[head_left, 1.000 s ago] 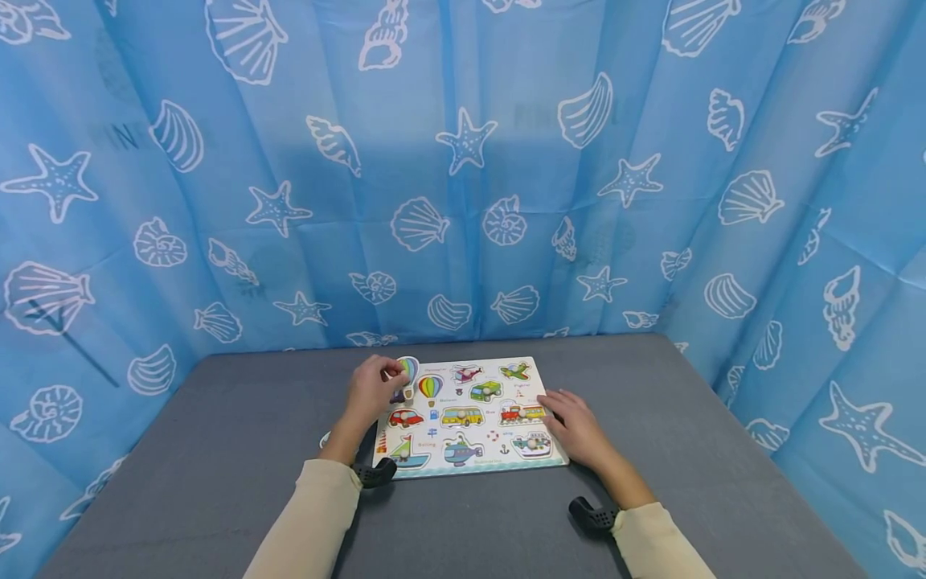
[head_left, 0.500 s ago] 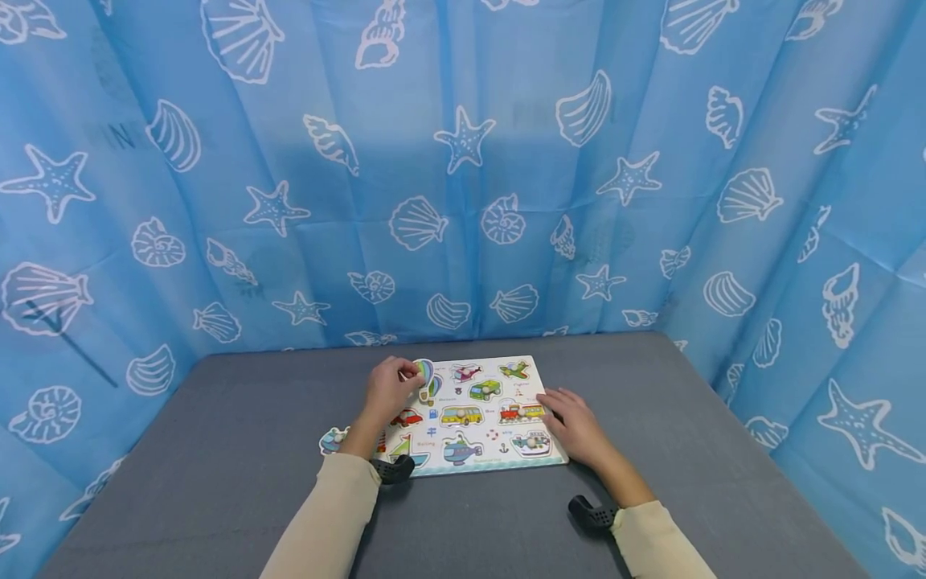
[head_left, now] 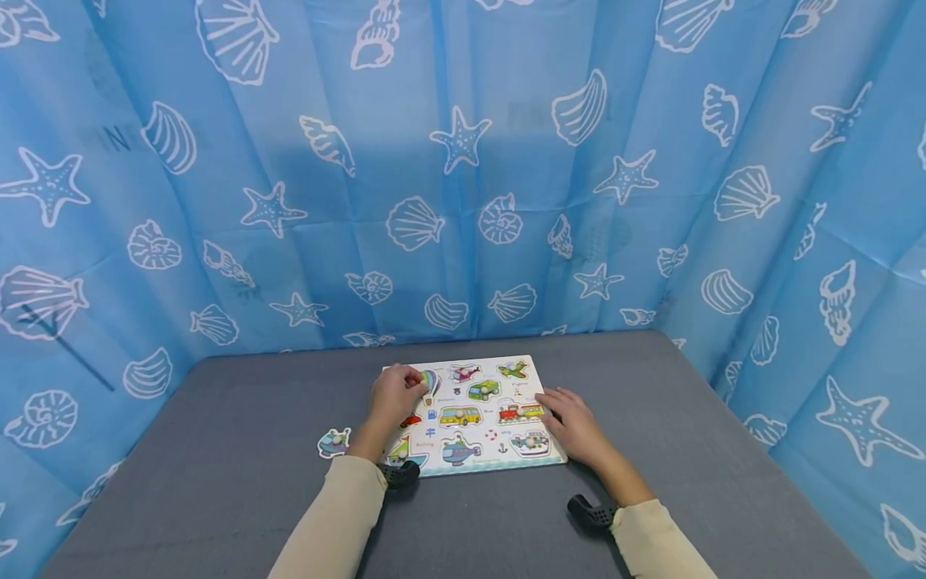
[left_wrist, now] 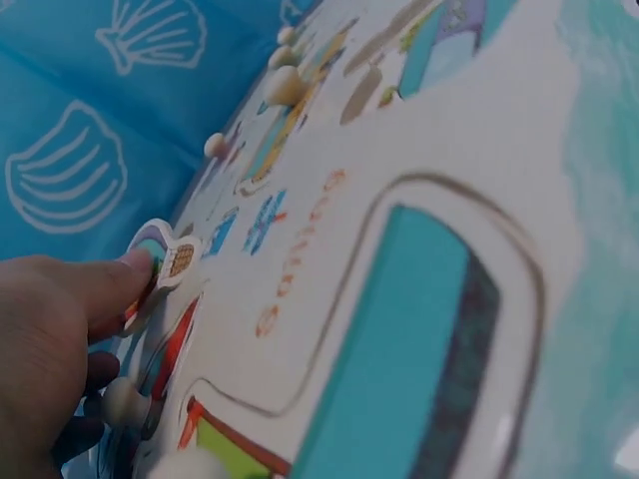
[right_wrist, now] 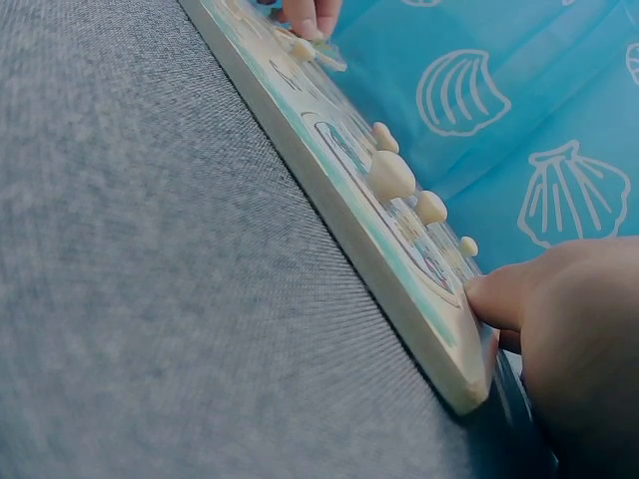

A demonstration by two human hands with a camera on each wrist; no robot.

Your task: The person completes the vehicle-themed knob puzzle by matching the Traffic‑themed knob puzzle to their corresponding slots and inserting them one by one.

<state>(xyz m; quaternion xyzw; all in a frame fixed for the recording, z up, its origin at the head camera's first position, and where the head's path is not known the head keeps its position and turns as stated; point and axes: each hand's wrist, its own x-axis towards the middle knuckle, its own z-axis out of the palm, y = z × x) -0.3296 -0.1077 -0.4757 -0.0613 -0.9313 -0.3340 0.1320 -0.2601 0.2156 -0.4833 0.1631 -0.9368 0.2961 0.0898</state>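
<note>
In the head view my left hand [head_left: 394, 398] pinches a hot-air balloon puzzle piece [head_left: 432, 383] at the upper left of a white wooden vehicle puzzle board [head_left: 499, 462]. The piece covers the printed balloon; whether it sits flat there cannot be seen. The left wrist view shows the thumb on the balloon piece [left_wrist: 180, 257], tilted up from the board. My right hand [head_left: 575, 422] rests on the board's right edge, fingers extended. Its thumb touches the rim in the right wrist view. Knobbed pieces such as a yellow bus [head_left: 460, 416] and a train [head_left: 519, 412] lie in the board.
A loose aircraft-like piece [head_left: 333, 442] with a knob lies on the grey table [head_left: 217, 498], left of the board. Behind the table hangs a blue curtain [head_left: 463, 241] printed with shells. A black band [head_left: 593, 512] is worn on the right wrist.
My left hand has carried the balloon piece rightward onto the printed balloon. The loose piece at left, earlier mostly hidden by the left arm, now shows fully. My right hand stays put.
</note>
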